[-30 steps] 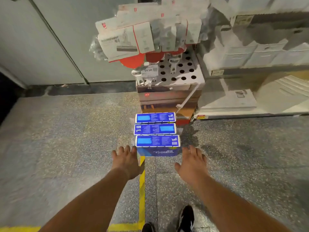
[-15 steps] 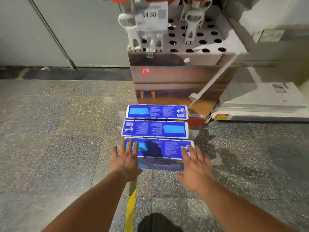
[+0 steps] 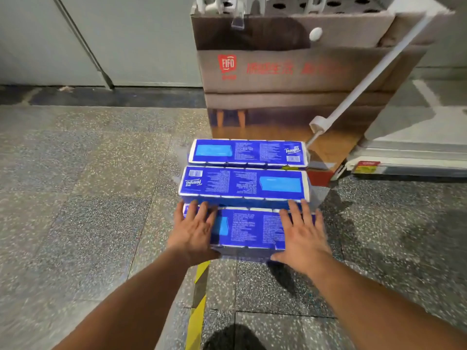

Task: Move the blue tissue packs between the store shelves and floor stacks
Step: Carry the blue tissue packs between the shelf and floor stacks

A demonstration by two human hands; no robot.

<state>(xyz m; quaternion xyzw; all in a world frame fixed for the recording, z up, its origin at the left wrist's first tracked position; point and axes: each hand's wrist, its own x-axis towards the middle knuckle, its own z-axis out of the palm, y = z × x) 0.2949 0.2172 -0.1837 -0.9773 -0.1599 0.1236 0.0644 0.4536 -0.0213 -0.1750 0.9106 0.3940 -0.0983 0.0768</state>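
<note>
1. Blue tissue packs: three, in a row on the floor (image 3: 75, 198) before the cardboard display (image 3: 290, 72).
2. Nearest pack (image 3: 250, 229): long axis left-right, directly under both hands.
3. Left hand (image 3: 193, 231), right hand (image 3: 302, 236): fingers spread flat on its ends, equally near, gripping nothing.

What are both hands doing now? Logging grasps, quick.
Left hand: open, flat on nearest tissue pack.
Right hand: open, flat on it too.
</note>
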